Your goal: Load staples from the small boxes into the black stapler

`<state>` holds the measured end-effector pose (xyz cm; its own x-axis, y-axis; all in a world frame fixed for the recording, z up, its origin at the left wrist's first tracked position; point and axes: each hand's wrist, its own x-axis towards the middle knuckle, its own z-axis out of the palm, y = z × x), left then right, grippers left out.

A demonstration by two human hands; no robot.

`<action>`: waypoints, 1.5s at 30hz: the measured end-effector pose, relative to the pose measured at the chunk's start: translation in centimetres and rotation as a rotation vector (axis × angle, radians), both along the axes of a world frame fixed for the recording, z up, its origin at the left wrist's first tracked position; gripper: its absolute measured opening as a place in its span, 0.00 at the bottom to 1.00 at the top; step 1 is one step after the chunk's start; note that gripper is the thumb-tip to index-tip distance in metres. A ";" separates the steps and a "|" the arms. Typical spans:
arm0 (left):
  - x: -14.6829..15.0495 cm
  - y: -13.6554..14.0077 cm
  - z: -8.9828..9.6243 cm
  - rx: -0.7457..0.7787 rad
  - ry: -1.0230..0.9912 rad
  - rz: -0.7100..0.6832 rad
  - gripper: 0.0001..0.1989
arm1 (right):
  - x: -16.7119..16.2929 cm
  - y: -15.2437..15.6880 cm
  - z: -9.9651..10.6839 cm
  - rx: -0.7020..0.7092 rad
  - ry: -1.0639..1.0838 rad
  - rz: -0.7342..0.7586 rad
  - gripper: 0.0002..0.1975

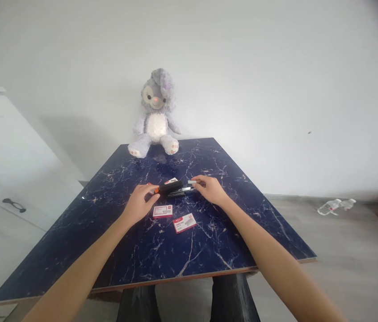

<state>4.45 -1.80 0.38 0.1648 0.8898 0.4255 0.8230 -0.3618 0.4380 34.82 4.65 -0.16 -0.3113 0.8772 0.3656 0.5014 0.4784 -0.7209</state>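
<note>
Near the middle of the table lies a black stapler with its top raised, so that a silvery channel shows. My left hand has its fingers closed on the stapler's left end, where a bit of orange shows. Between the thumb and fingers of my right hand is a small grey strip of staples, held just above the channel's right end. Two red-and-white staple boxes, a smaller box and a larger box, lie nearer me. Another small box is partly hidden behind the stapler.
The dark blue marbled table narrows toward the wall. A grey plush rabbit sits at its far edge. To the left stands a white cabinet; clear plastic bottles lie on the floor at right.
</note>
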 end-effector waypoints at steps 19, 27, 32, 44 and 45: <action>-0.6 0.4 -1.0 -0.101 -0.104 0.006 0.18 | -0.2 0.6 -1.3 0.118 -0.230 0.161 0.12; -0.6 0.3 -0.7 -0.115 -0.087 0.013 0.19 | -0.3 0.5 -1.5 0.010 -0.133 0.153 0.13; -0.5 0.3 -0.8 -0.117 -0.084 0.010 0.19 | -0.4 0.3 -1.2 0.067 -0.212 0.164 0.13; -0.2 0.4 -0.5 -0.048 -0.061 0.008 0.23 | -0.3 -0.5 -0.5 0.069 -0.338 -0.209 0.24; -0.2 0.4 -0.5 -0.059 -0.068 0.010 0.24 | -0.5 -0.7 -0.4 0.060 -0.342 -0.258 0.24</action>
